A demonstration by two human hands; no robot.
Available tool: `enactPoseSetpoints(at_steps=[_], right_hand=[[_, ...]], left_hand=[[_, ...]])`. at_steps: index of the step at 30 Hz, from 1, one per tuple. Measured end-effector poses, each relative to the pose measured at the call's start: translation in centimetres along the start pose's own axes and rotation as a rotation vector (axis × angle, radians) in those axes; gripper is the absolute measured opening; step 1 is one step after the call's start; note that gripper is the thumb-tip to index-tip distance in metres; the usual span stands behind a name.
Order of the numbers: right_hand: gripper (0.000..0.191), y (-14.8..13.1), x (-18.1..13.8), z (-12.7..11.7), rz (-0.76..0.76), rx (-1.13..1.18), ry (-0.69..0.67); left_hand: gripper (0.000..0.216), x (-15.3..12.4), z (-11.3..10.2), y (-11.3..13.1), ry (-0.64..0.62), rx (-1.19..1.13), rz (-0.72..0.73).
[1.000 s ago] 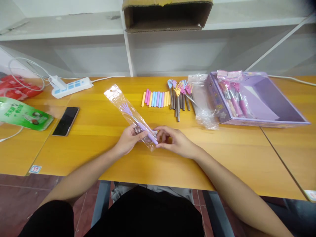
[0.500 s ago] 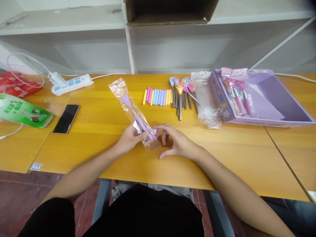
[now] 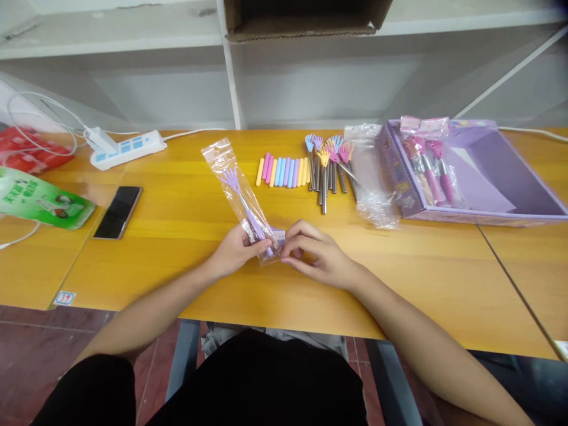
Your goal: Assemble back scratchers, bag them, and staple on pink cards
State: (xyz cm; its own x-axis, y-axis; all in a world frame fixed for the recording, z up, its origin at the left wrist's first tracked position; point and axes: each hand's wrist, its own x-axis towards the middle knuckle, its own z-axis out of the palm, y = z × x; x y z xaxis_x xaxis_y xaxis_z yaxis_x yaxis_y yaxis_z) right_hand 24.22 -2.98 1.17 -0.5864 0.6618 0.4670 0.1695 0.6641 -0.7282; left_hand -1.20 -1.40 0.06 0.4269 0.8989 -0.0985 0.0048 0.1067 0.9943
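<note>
My left hand (image 3: 235,251) is closed round a small purple back scratcher (image 3: 255,222) inside a clear plastic bag (image 3: 217,155). The scratcher's hand-shaped head points up and to the left, its handle under my left thumb. My right hand (image 3: 317,254) pinches the bag's lower right corner between thumb and fingertips. A small printed label (image 3: 278,235) shows at the bag's edge between both hands. Beyond them lie a row of coloured handle sleeves (image 3: 284,173) and a pile of back scratchers (image 3: 326,171) with bare metal shafts.
Clear plastic bags (image 3: 373,183) lie beside a purple box (image 3: 479,218) that holds bagged pink scratchers (image 3: 437,177). To the left are a phone (image 3: 118,213), a power strip (image 3: 128,149), a green pouch (image 3: 48,201) and red packaging (image 3: 33,151). Shelving (image 3: 310,89) stands behind the table.
My right thumb and fingers have closed from a spread pose onto the bag's lower corner. The bag has shifted slightly right, and the label beside it shows more.
</note>
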Motion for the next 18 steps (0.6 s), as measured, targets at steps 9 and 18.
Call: enactPoseSetpoints(at_steps=[9, 18], right_hand=[[0.003, 0.18, 0.15, 0.48, 0.129, 0.104, 0.084], [0.01, 0.14, 0.16, 0.56, 0.198, 0.079, 0.08]], left_hand=[[0.05, -0.38, 0.3, -0.58, -0.121, -0.161, -0.05], [0.055, -0.43, 0.63, 0.4, -0.174, -0.107, -0.052]])
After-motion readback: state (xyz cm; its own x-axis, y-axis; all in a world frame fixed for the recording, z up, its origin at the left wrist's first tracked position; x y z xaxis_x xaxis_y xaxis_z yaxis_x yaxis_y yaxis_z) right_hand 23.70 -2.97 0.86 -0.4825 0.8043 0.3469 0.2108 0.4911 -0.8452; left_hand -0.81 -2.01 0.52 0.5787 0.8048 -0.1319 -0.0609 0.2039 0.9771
